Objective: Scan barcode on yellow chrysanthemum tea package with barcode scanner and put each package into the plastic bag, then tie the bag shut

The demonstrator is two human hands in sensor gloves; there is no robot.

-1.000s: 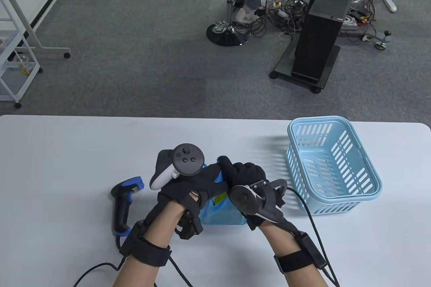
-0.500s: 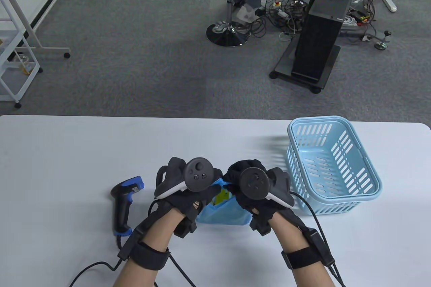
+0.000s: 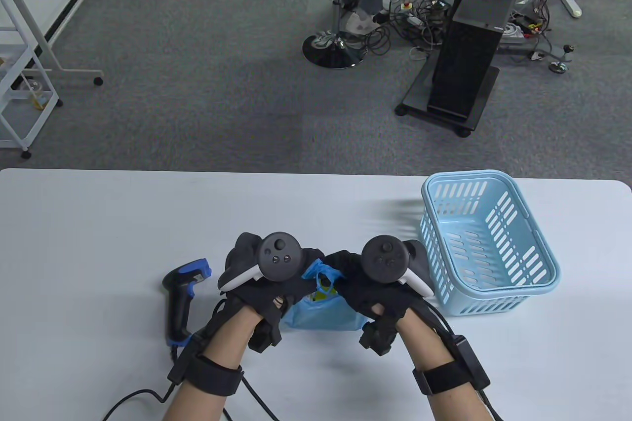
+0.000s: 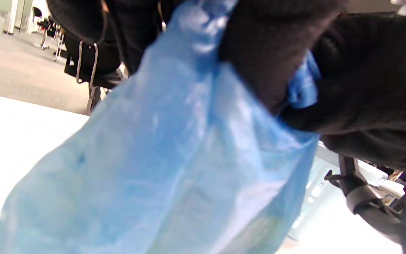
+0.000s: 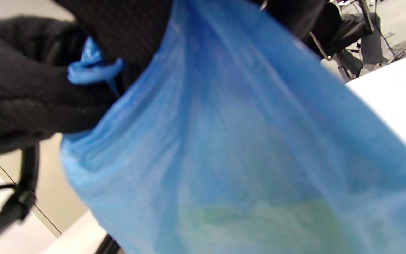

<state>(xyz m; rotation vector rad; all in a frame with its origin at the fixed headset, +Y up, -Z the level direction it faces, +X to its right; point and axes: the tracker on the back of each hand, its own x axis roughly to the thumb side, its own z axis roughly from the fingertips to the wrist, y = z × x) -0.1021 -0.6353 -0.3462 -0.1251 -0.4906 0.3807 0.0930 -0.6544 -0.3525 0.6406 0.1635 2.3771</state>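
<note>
A blue plastic bag [image 3: 323, 315] stands on the white table [image 3: 98, 223] between my two hands, with yellow tea packaging [image 3: 323, 292] showing through its gathered mouth. My left hand [image 3: 289, 287] grips the bag's top on the left side and my right hand [image 3: 353, 287] grips it on the right, fingers curled round twisted blue plastic [image 5: 92, 72]. Both wrist views are filled by the bag [image 4: 174, 169], with gloved fingers [image 4: 259, 53] pinching its handles. The black and blue barcode scanner [image 3: 182, 300] lies on the table left of my left hand.
A light blue plastic basket [image 3: 486, 243] stands at the right of the table, close to my right hand. Cables [image 3: 133, 399] trail from my wrists toward the front edge. Beyond the table are carpet, an office chair [image 3: 335, 6] and a black computer tower [image 3: 469, 46].
Both hands have rotated so the trackers face up, and have drawn slightly apart, each pulling a twisted handle of the bag. The bag's mouth has narrowed.
</note>
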